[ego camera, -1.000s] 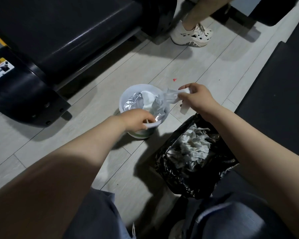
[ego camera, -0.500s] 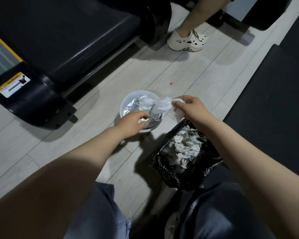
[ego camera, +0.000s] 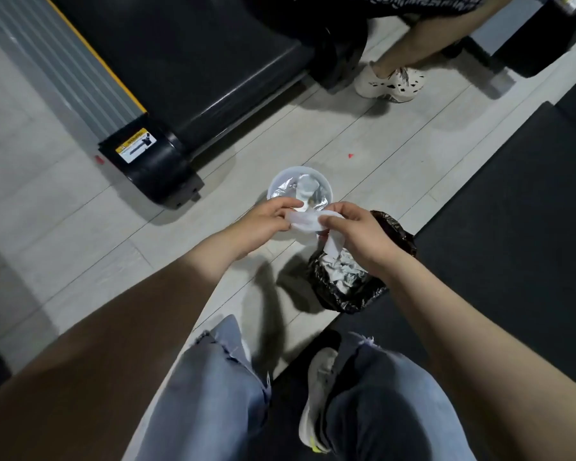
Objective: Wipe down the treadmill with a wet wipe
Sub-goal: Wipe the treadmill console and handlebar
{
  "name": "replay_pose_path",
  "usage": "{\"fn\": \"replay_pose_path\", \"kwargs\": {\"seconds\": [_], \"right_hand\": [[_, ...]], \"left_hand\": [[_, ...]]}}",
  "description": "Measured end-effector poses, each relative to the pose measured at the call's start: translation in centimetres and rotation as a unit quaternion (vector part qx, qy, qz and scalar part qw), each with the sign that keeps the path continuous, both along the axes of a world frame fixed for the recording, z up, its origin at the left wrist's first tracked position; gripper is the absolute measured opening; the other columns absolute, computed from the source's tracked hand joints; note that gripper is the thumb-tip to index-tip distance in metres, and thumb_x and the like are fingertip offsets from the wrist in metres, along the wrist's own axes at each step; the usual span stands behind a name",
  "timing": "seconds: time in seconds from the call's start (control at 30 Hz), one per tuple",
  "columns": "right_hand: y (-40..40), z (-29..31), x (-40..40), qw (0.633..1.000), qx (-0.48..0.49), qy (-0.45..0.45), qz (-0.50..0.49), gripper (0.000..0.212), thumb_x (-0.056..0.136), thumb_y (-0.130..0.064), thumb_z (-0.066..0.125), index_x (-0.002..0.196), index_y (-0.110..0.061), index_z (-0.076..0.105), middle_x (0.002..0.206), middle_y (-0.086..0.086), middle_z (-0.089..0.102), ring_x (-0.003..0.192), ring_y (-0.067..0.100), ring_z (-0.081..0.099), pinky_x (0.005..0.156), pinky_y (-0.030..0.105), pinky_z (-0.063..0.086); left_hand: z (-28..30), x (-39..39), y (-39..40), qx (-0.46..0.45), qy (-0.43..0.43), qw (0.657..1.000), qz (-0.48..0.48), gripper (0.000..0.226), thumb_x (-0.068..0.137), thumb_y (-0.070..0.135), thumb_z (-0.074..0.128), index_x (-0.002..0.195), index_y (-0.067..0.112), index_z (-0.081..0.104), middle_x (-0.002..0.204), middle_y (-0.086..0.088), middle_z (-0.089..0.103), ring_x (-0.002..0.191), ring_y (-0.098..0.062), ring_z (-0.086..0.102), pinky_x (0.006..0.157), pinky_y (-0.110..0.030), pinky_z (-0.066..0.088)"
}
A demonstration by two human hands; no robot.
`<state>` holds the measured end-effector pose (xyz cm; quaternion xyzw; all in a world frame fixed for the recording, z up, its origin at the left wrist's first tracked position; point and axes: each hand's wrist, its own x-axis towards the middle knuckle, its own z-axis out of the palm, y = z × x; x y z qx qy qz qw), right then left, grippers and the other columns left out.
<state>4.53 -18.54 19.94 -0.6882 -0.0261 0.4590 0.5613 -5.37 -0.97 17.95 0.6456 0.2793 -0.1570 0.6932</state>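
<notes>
Both hands are up in front of the body, over the floor (ego camera: 80,227). Left hand (ego camera: 263,219) and right hand (ego camera: 353,227) each pinch the same wet wipe (ego camera: 305,221): left fingers curled on its left end, right thumb and fingers curled on its right end. The wipe is stretched between them, and a loose tail hangs down below the right hand.

Wipe tub (ego camera: 299,188): round, white, open top, foil liner showing, a wipe poking up in the middle. It stands on the floor just beyond the hands; its near rim is hidden by them.

Black trash bag (ego camera: 346,294): on the floor just right of the tub, under the right wrist, mouth open, holding crumpled wipes.

Treadmill (ego camera: 187,61): on the floor at upper left, well apart from the wipe. Black belt, grey side rail with a yellow stripe, yellow warning label on the black end cap.

Dark floor mat (ego camera: 512,211) runs along the right. Second person's leg and light shoe (ego camera: 389,83) at top, next to the treadmill's far end. Wearer's jeans and shoe at the bottom.
</notes>
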Motion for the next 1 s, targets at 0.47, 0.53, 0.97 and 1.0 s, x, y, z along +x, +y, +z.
{"fn": "replay_pose_path", "kwargs": {"seconds": [0.47,0.53,0.97,1.0], "right_hand": [[6.2,17.1,-11.3,0.991,0.009,0.063,0.116,0.032,0.101,-0.023,0.05,0.121,0.002,0.055,0.09,0.013,0.072,0.073,0.018,0.065,0.062,0.03,0.052],[7.2,19.7,-12.8,0.99,0.005,0.06,0.126,0.035,0.102,-0.019,0.045,0.125,0.007,0.049,0.089,0.017,0.07,0.071,0.02,0.061,0.06,0.028,0.051],[14.5,34.3,-25.6,0.913,0.039,-0.257,0.315,0.05,0.096,-0.029,0.058,0.058,-0.005,0.037,0.062,0.001,0.034,0.058,0.012,0.033,0.057,0.029,0.028],[15.3,35.3,-26.6,0.894,0.039,-0.289,0.341,0.05,0.097,-0.029,0.057,0.055,-0.008,0.037,0.06,-0.002,0.037,0.057,0.011,0.034,0.056,0.025,0.028]], "left_hand": [[16.7,-17.4,0.2,-0.043,0.031,0.976,0.213,0.011,0.096,0.004,0.058,0.106,0.002,0.061,0.098,-0.007,0.068,0.086,-0.012,0.063,0.075,-0.017,0.052],[19.3,-19.8,0.1,-0.024,0.04,0.961,0.271,0.004,0.096,0.007,0.06,0.099,0.006,0.058,0.089,-0.002,0.064,0.081,-0.011,0.06,0.073,-0.016,0.053],[34.7,-34.7,0.9,0.289,0.062,0.826,0.481,0.008,0.094,0.023,0.063,0.087,0.023,0.066,0.083,0.016,0.064,0.077,0.0,0.058,0.068,-0.012,0.04],[35.8,-35.8,1.2,0.32,0.068,0.822,0.467,0.01,0.095,0.025,0.062,0.086,0.025,0.066,0.081,0.015,0.064,0.076,0.001,0.058,0.067,-0.009,0.038]]}}
